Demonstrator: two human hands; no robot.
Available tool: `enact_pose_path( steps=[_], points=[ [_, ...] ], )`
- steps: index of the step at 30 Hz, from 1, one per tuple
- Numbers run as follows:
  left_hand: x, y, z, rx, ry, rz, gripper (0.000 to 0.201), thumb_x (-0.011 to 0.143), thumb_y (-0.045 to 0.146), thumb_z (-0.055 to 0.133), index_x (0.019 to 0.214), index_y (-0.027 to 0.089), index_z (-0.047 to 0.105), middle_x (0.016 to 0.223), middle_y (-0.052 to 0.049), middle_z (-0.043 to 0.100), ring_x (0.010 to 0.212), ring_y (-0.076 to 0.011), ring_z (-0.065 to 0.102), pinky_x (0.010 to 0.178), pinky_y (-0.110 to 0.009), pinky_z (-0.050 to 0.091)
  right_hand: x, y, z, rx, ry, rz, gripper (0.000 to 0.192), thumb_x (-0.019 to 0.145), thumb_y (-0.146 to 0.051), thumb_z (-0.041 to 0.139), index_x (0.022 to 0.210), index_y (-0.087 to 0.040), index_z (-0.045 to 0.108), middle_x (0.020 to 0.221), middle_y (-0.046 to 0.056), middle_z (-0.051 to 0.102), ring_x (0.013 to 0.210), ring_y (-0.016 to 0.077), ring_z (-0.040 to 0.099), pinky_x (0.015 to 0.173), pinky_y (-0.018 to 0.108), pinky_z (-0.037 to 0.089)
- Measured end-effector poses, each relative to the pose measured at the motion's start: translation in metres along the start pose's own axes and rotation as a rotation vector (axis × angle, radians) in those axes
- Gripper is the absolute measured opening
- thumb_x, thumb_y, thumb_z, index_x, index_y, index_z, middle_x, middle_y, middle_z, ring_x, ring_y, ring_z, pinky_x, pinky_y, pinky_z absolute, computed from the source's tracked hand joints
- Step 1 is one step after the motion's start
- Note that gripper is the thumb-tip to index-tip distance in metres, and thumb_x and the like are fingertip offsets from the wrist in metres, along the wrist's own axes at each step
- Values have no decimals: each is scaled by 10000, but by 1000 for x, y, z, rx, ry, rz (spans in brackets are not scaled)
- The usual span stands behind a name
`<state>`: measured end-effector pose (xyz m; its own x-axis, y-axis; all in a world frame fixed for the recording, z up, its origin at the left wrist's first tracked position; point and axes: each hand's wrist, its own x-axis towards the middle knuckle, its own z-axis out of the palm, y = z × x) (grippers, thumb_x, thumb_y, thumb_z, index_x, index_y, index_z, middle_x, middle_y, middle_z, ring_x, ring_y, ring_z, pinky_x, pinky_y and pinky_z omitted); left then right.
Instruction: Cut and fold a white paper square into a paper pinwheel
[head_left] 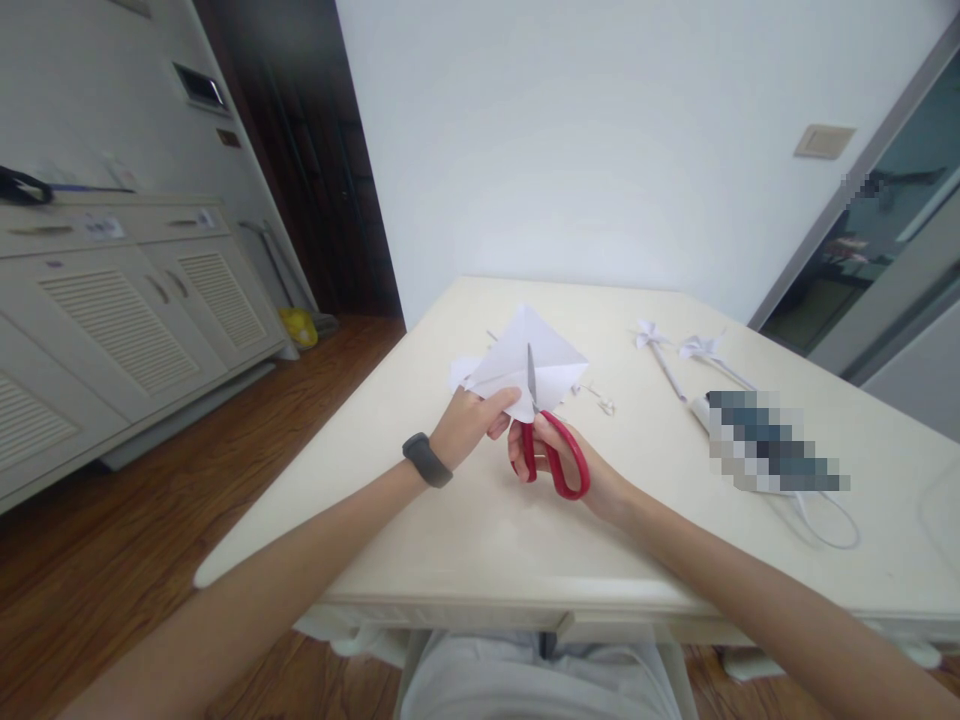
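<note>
At the far left, a cabinet point(97, 330) with slatted doors stands on the wooden floor. A yellow item point(298, 326) lies on the floor beyond its end, near a dark door point(300, 150).

The counter point(450, 540) fills the centre and right. On its left part, a second piece of paper point(463, 371) lies partly behind the left hand point(484, 412). A black band point(427, 460) encircles the left wrist. The left fingers grip the near edge of the paper sheet point(551, 352), with the thumb on its upper face. The sheet is creased, with one corner pointing away from the person; contact with the counter cannot be determined.

The red-handled scissors point(528, 440) meet the sheet at its near corner. One blade lies over the upper face, pointing away. The right hand point(568, 455) grips the scissors, its fingers in the handles, which are spread apart.

Small paper scraps point(606, 406) lie just right of the sheet. Farther right, two paper pinwheels point(670, 374) rest with sticks angled toward the near right. Nearest the right side lie a pixelated object point(772, 440) and a looped white cord point(847, 545). A switch point(825, 141) is mounted on the wall above.
</note>
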<state>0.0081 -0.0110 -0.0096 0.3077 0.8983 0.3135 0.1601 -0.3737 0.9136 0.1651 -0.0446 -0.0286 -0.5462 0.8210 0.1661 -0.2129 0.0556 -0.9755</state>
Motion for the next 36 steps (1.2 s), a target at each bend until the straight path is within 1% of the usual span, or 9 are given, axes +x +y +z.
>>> enact_pose_path(
  steps=[5,11,16,19,25,30,36],
  points=[
    [1,-1,0,-44,-9,26,365,835,243,429,490,191,325,415,65,316,403,-80,350,478,-239,321,0,1,-1,13,-15,-5,349,913,-446,368,878,-179,589,680,13,553,586,120,471,600,264,380],
    [-1,1,-1,37,-21,-10,392,840,255,427,467,189,326,415,52,346,429,-87,393,521,-240,354,0,0,0,6,1,-14,371,903,-469,378,837,-178,599,672,12,553,574,118,460,599,260,376],
    [0,1,0,9,-28,13,370,840,244,424,485,188,338,419,57,334,414,-83,369,491,-237,334,1,2,-1,9,-12,-31,368,915,-448,368,839,-175,602,664,9,550,564,111,454,595,252,368],
    [0,1,0,12,-22,3,370,839,255,430,486,187,343,417,59,332,414,-83,366,486,-235,330,1,2,-1,19,-18,-49,361,914,-445,372,848,-175,601,679,10,554,543,104,442,582,249,366],
    [-1,1,-1,41,-42,-10,391,841,263,427,470,186,332,423,50,360,440,-87,397,522,-235,355,1,0,0,31,-1,-23,372,902,-464,392,825,-170,606,678,20,556,572,114,457,576,249,370],
    [-1,1,-1,38,-46,3,377,840,246,421,478,188,334,421,54,346,428,-87,385,507,-238,341,1,2,-1,6,6,-24,375,899,-471,390,816,-174,604,630,8,540,563,117,456,586,255,372],
    [0,2,0,34,-57,-12,397,848,261,423,471,189,322,419,52,358,436,-86,399,524,-236,357,1,1,0,12,12,-19,384,899,-467,392,791,-168,607,618,2,514,554,115,446,559,250,348]
  ],
)
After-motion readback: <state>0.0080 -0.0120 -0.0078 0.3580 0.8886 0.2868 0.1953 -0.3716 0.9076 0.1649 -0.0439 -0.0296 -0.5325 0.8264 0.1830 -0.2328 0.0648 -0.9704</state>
